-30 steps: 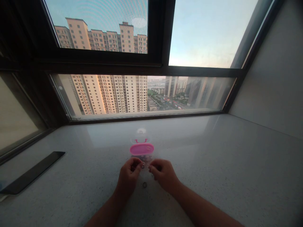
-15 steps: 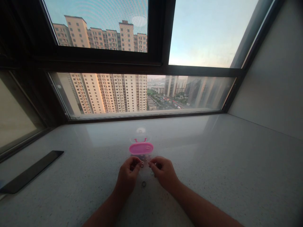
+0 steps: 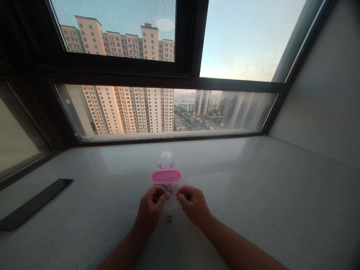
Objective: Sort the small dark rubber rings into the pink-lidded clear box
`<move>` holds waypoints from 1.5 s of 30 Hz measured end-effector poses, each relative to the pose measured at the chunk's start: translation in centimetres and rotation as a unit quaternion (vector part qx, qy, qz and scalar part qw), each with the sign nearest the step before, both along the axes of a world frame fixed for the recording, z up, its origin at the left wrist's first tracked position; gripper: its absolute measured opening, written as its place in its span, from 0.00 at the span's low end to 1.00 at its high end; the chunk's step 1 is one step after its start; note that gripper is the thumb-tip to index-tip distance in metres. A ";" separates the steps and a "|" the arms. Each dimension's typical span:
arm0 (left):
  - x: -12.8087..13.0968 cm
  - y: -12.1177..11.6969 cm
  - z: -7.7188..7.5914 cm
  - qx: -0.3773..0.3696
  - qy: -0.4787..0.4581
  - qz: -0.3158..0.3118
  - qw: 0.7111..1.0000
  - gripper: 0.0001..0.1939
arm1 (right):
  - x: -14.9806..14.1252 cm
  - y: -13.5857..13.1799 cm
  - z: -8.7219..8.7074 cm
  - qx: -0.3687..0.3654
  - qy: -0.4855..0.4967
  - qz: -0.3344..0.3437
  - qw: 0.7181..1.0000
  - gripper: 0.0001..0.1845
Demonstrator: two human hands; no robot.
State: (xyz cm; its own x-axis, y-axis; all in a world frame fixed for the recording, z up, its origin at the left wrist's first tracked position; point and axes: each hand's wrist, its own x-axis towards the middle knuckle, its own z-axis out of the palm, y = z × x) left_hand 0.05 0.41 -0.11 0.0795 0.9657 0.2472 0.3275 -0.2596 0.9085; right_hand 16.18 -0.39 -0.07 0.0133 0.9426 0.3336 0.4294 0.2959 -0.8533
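My left hand (image 3: 152, 204) is closed in a pinch, with a small ring (image 3: 168, 194) at the fingertips; a darker rim shows just under it. Opposite, my right hand (image 3: 194, 202) also pinches, holding a tiny pale ring-like piece (image 3: 175, 193) whose details are too small to make out. A narrow gap separates the two pinches. Between my forearms a dark-rimmed ring (image 3: 169, 218) lies on the pale speckled sill. Just beyond my fingers stands a small clear case with a pink oval lid (image 3: 166, 176) and a pink handle; its dark contents are partly hidden by my hands.
A long flat black object (image 3: 36, 204) lies on the sill (image 3: 253, 195) at the left. Behind the case runs the dark window frame (image 3: 168, 139), with tall buildings outside. A plain wall (image 3: 323, 101) rises at the right.
The whole view has shifted very slightly. Both hands keep their pinches in nearly the same place, and the ring on the sill stays put.
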 end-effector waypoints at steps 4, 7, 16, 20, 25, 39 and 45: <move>0.0 0.0 0.0 -0.009 0.000 -0.002 1.000 0.10 | 0.0 0.0 0.0 -0.002 0.000 -0.006 1.000 0.08; 0.0 0.1 -0.1 -0.009 0.003 0.005 1.000 0.10 | -0.1 0.0 0.1 -0.001 -0.004 -0.008 1.000 0.07; 0.0 0.1 -0.1 -0.015 -0.005 0.005 1.000 0.11 | 0.0 0.1 -0.3 -0.024 0.008 0.018 1.000 0.08; 0.0 0.1 -0.2 -0.007 -0.002 0.002 1.000 0.11 | -0.1 0.0 -0.4 -0.038 0.035 0.038 0.998 0.08; 0.0 0.0 -0.1 0.001 0.004 -0.007 1.000 0.10 | -0.2 -0.2 -0.2 -0.033 0.018 0.056 0.998 0.09; -0.1 0.1 -0.4 0.017 -0.013 -0.036 0.999 0.09 | -0.1 -0.3 0.2 -0.031 -0.038 0.048 0.998 0.11; 0.0 0.0 -0.4 0.010 -0.012 -0.041 0.999 0.10 | -0.1 -0.2 0.0 -0.019 -0.050 0.054 0.997 0.10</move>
